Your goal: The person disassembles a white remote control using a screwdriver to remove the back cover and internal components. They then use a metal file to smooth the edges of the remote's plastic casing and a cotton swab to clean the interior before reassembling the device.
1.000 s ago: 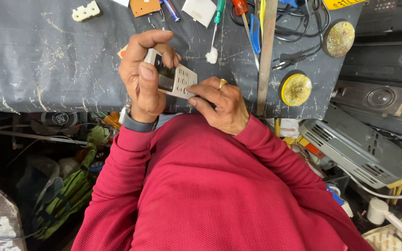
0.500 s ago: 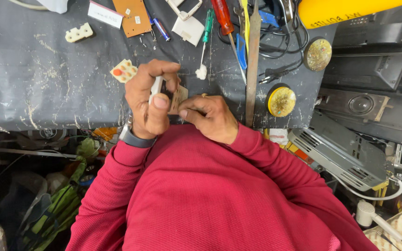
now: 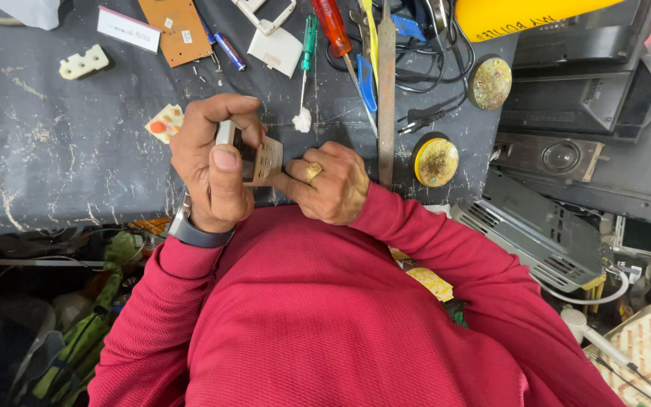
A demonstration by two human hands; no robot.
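My left hand (image 3: 211,167), with a dark watch on the wrist, is closed around a small beige perforated board (image 3: 267,159) with a pale part behind it. The thumb lies along its near side and the fingers curl over the top. My right hand (image 3: 327,183), wearing a gold ring, pinches the board's right lower edge with its fingertips. Both hands hover just above the near edge of the dark, scratched bench top (image 3: 54,151). Most of the board is hidden by my fingers.
A cotton swab (image 3: 302,118), a green screwdriver (image 3: 309,34), a red screwdriver (image 3: 332,23) and a long metal strip (image 3: 386,90) lie beyond my hands. A brown circuit board (image 3: 175,27), a white block (image 3: 83,62) and yellow discs (image 3: 435,161) are around. A grey vented box (image 3: 536,235) sits right.
The board faced up flat between my hands a second ago; my left hand has since wrapped further around it and both hands sit closer together. The view has shifted slightly.
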